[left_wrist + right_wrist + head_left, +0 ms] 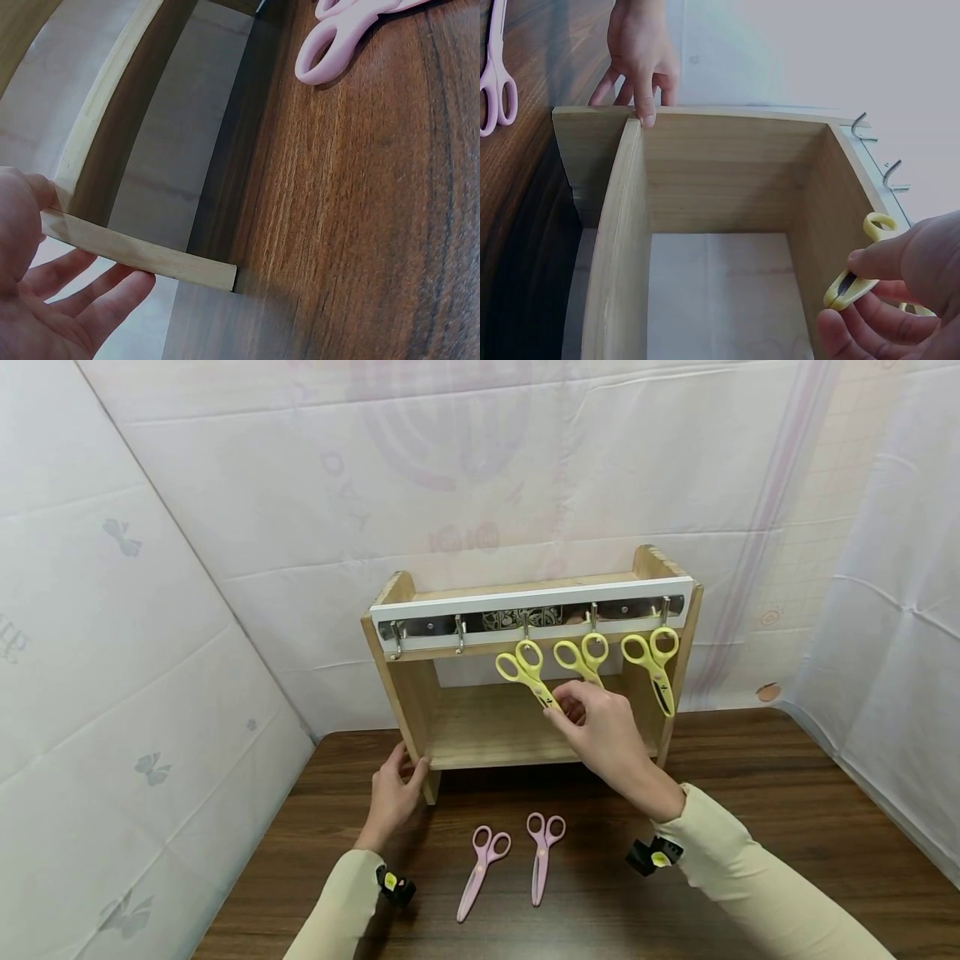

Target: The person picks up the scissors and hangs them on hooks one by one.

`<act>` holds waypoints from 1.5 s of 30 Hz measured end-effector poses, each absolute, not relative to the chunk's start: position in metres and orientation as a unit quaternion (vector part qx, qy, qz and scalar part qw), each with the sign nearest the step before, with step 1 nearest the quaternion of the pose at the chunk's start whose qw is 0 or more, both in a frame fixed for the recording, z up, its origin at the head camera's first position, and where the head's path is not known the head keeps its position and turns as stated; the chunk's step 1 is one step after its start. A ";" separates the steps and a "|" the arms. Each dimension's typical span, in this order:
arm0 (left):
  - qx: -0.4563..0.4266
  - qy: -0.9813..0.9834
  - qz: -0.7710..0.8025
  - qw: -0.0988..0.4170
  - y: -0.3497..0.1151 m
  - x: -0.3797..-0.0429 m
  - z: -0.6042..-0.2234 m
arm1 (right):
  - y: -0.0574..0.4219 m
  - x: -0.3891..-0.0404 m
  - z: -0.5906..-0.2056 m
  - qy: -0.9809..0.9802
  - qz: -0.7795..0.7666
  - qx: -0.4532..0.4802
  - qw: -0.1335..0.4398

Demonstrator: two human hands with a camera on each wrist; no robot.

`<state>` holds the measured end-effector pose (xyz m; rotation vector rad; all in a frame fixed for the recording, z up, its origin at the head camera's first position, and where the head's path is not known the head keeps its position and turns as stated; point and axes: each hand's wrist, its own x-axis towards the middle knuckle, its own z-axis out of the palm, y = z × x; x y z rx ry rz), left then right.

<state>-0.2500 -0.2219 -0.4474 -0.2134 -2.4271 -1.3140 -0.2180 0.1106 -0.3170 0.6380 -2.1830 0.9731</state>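
Note:
A pair of yellow scissors (534,682) is pinched by the blades between the thumb and fingers of my right hand (611,735); one handle loop overlaps the middle hook (527,625) of the rail. Two more yellow scissors (589,672) (657,672) hang by a loop from the hooks to the right, the nearer one partly behind my hand. My left hand (392,795) grips the lower left side of the wooden shelf (495,722). In the left wrist view its thumb lies at the front of the side panel (157,259), its fingers along the outer face.
Two pairs of pink scissors (482,870) (540,860) lie on the dark wood table (780,810) in front of the shelf. Two hooks at the left of the rail (431,627) carry nothing. Patterned cloth (285,527) hangs behind and at both sides.

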 end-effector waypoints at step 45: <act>-0.070 -0.859 -0.470 0.191 -0.221 -0.250 -0.447 | 0.092 -0.239 -0.347 -0.843 0.357 0.248 0.317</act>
